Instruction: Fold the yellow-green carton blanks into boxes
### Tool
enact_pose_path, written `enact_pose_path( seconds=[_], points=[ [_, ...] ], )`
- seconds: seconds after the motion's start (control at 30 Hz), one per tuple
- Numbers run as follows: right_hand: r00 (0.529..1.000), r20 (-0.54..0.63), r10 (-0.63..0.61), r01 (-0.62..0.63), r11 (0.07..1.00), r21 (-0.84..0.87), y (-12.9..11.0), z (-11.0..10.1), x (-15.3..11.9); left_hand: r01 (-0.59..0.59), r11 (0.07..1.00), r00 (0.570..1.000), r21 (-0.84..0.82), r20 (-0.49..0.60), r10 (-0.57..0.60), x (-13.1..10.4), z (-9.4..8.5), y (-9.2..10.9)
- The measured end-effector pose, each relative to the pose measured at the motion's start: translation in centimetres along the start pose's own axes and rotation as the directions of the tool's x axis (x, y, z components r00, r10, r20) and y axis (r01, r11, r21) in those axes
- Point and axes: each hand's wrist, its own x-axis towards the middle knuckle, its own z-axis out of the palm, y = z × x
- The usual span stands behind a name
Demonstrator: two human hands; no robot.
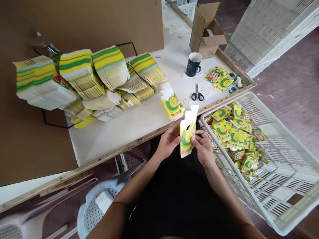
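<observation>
White table (92, 142) is the largest thing before us, a wooden strip along its edge. White plastic crate (286, 151) sits off its near right corner, a loose heap of yellow-green packs (238, 137) inside. Toward the table's left we note stacks (107, 71) of flat printed cartons, bundled tight and piled against one another. Open cardboard box (197, 31) at the far end. Short pile (172, 106) of similar cartons near the front edge, just beyond the left hand.

Hands next. Left hand (169, 142) grips the left edge of one carton (186, 139), thumb in front, fingers curled behind. Right hand (203, 146) pinches its right edge, thumb at the face. The carton is held up between them, roughly upright, in front of the dark clothing, white flaps uppermost. Two panels seem to meet at an angle, so we judge the step in hand to be opening out or shaping this carton; whether anything sits inside we cannot tell.

As we read it, the next move calls for both thumbs and light, even pressure along the edges; thin card would likely crease if squeezed.

Smaller still: mug (192, 66), then scissors (197, 94), rubber bands beside them. Neither hand touches these.
</observation>
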Motion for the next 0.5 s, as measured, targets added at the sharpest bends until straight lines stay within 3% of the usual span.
enact_pose_path(
  seconds=[0.07, 0.13, 0.3, 0.5],
  points=[
    [0.999, 0.038, 0.026, -0.025, 1.000, -0.015, 0.10, 0.28, -0.32, 0.172, 0.974, 0.979, -0.145, 0.136, -0.152, 0.30, -0.08, 0.08],
    [0.999, 0.042, 0.004, -0.002, 0.999, -0.046, 0.20, 0.47, -0.46, 0.243, 0.947, 0.958, -0.208, 0.204, -0.201, 0.23, 0.08, 0.21],
    [0.997, 0.041, -0.069, 0.075, 0.984, -0.160, 0.23, 0.40, -0.64, 0.226, 0.936, 0.973, -0.271, 0.106, -0.205, -0.44, 0.58, 0.22],
    [0.997, 0.050, -0.065, 0.075, 0.970, -0.233, 0.35, 0.26, -0.79, 0.241, 0.952, 0.966, -0.190, -0.044, -0.253, -0.66, 0.52, -0.68]
  ],
)
